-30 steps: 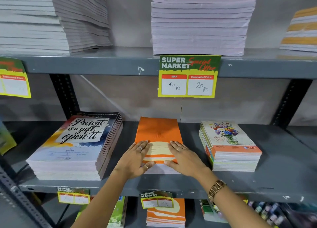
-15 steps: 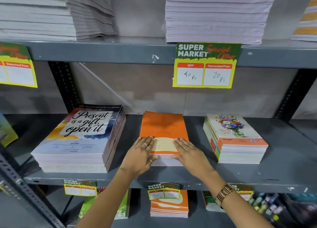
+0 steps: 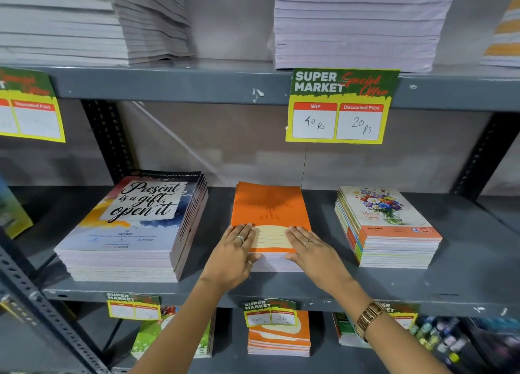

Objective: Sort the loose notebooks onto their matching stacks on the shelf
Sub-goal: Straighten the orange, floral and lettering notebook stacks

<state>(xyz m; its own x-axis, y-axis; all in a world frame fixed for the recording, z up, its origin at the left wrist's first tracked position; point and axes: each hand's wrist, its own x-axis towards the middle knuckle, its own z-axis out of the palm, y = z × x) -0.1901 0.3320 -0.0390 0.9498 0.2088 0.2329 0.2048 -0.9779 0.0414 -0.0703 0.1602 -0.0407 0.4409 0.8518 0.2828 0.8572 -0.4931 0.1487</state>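
Nearest us, our right forearm with a gold wrist band [image 3: 369, 319] and our bare left forearm reach in over the front lip of the grey shelf [image 3: 394, 286].

Our left hand [image 3: 235, 254] lies flat on the near left corner of the orange stack [image 3: 270, 207], fingers spread on the top cover, thumb tucked against the stack's front edge. Our right hand [image 3: 312, 252] mirrors it on the near right corner, palm down, thumb at the front edge. Neither hand is clenched; both press open on the stack and grip nothing that we can see. Between them shows the cream label panel of the top orange notebook.

Left of the orange stack, well apart: a taller pile with the "Present is a gift, open it" cover [image 3: 140, 213]. Right of the orange stack, also apart: the floral-cover pile [image 3: 385, 219].

Below the orange stack, on the lower level, a shorter orange pile [image 3: 278, 340] behind a small price tag [image 3: 270, 313].

Above and behind the orange stack, a "Super Market" price card [image 3: 342, 106] reads 40 Rs and 20 Rs. Farther up, pale paper stacks [image 3: 360, 22].
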